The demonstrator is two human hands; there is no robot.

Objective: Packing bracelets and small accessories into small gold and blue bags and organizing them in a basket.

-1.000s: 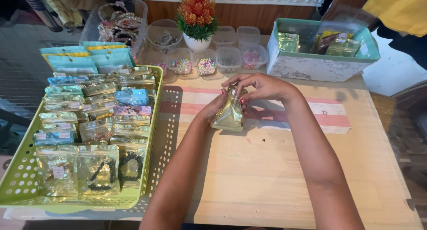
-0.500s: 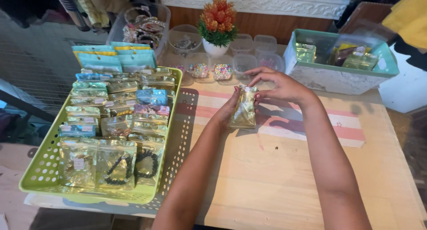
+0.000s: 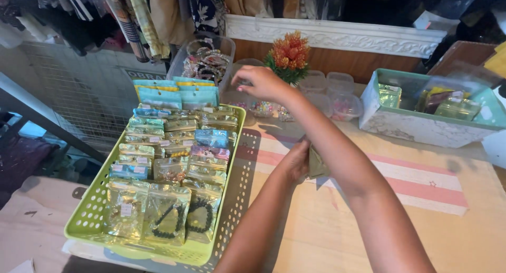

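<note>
The left hand (image 3: 296,162) rests near the middle of the wooden surface (image 3: 337,241), its fingers closed on a small shiny pouch (image 3: 318,163), which is partly hidden behind the right forearm crossing in front of it. The right hand (image 3: 262,82) reaches over toward the far edge of the surface, held above the small clear bead containers (image 3: 263,108) there; its fingers are curled narrow, and whether they pinch anything cannot be told. Just beside that hand stands an orange plant ornament (image 3: 289,51). A green basket (image 3: 89,220) full of packaged jewellery pouches sits at the left edge of the surface. A pale teal tray (image 3: 416,126) holding more pouches stands at the far right corner. A striped pink and white cloth (image 3: 421,186) lies under the forearms.
</note>
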